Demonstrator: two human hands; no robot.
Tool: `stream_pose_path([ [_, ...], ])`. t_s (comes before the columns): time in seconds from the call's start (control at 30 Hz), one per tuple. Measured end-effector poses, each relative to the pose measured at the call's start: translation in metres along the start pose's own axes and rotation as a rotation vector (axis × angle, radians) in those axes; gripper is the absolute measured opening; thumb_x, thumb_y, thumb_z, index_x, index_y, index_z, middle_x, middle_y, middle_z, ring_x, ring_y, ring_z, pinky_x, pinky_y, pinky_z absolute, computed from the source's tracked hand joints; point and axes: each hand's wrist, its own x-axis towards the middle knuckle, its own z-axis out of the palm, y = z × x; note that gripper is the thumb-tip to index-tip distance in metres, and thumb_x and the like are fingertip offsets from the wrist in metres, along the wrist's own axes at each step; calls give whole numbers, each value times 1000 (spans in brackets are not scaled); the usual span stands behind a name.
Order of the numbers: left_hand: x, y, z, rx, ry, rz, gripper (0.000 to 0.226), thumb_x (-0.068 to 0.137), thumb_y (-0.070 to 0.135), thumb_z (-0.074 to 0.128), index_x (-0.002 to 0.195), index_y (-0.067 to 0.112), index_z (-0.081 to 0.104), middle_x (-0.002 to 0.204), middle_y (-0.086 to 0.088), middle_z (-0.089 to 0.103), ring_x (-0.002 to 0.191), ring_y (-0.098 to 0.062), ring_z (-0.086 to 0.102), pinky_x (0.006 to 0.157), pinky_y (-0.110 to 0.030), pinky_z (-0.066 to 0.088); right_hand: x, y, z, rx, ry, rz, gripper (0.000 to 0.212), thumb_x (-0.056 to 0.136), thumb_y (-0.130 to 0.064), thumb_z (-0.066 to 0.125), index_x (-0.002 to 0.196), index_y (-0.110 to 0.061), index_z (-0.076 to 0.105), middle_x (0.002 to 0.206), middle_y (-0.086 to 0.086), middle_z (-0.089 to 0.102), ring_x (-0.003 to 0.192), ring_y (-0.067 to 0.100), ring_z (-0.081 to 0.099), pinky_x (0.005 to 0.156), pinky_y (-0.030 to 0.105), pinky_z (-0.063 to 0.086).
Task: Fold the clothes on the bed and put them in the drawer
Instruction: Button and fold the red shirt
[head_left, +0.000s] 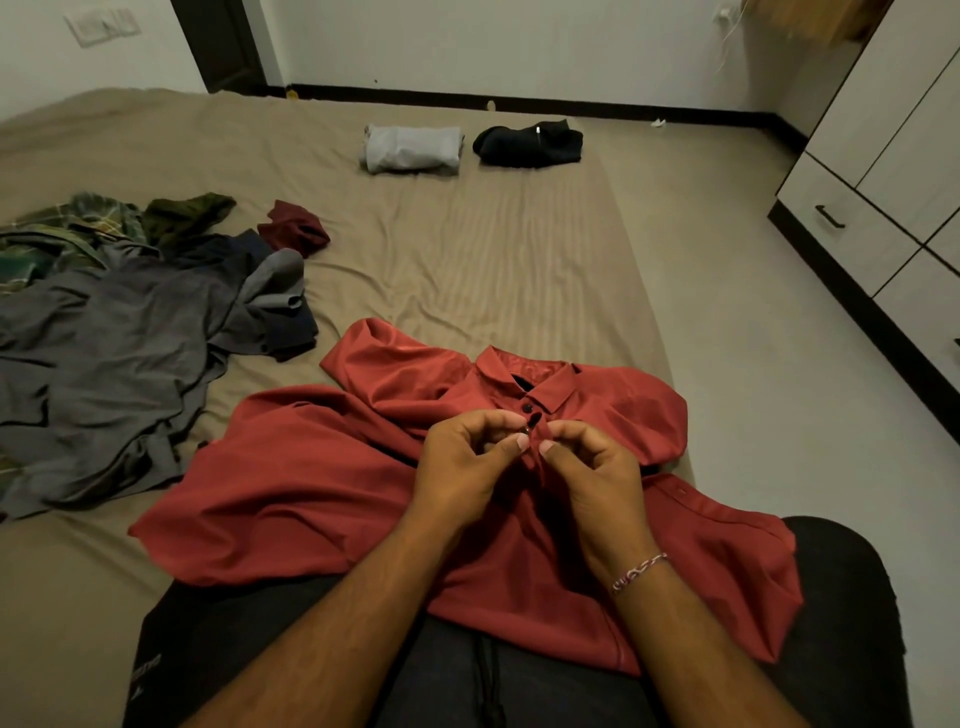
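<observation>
The fingers (521, 442) of both hands are curled in tight and pinching the button placket of a red polo shirt (322, 483), thumb tips almost meeting just below the collar (524, 379). The left hand (467, 467) nips the fabric from one side with a small dark button at its fingertips, and the right hand (597, 478) pinches the opposite edge of the placket; a second dark button (527, 407) sits just above them, done up under the collar. A thin red and white thread bracelet (640, 570) circles the right wrist. The shirt is spread front-up on the near part of the bed (467, 249), its lower part draped over the person's lap in dark trousers (467, 675), sleeves crumpled out to either side. To the left, on the tan sheet, lies a loose heap of unfolded clothes (114, 332): a large grey garment on top, something navy under it, a green plaid piece and an olive one at the far edge, and a small maroon item (293, 228) just beside the pile. Well apart from all this, near the far side of the bed, two folded bundles lie next to each other, a pale grey one (413, 149) on the left and a black one (530, 144) on the right. Against the right wall stands a white cabinet with a drawer (852, 234) low down, closed, with a dark handle (829, 216).
</observation>
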Motion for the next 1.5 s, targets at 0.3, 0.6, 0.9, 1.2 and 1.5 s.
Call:
stream_pose_path([
  [0.3,0,-6,1,78,24,54,23,85,4,81,94,25,78,86,-8,76,76,-11,68,75,-31,57,-1,1,1,-77,-26,-100,15,90,7,70,95,-5,76,92,9,78,85,14,71,80,27,59],
  [0.6,1,-6,0,91,41,49,24,83,3,83,87,26,76,81,-3,75,73,-13,65,71,-31,55,4,1,1,3,-66,-24,37,94,9,46,96,-6,80,93,19,78,86,30,71,82,38,55],
  [0.9,1,-8,-1,70,24,34,18,81,9,83,86,25,75,83,-12,74,72,-18,64,69,-36,54,4,5,1,-47,-43,-49,20,98,5,59,96,-7,75,63,5,58,48,5,45,45,18,39],
  [1.2,3,-5,-1,120,6,42,21,91,-2,73,102,14,81,98,6,80,97,-8,75,88,-19,55,4,6,4,-4,-53,-121,18,89,12,68,97,-3,73,88,2,78,81,7,70,73,17,55],
  [1.5,2,-6,-1,-83,39,-95,8,87,-2,77,88,6,77,85,-16,77,76,-22,70,77,-39,57,9,10,2,-17,-71,-127,15,88,8,73,98,-3,73,90,8,77,80,13,69,73,27,58],
])
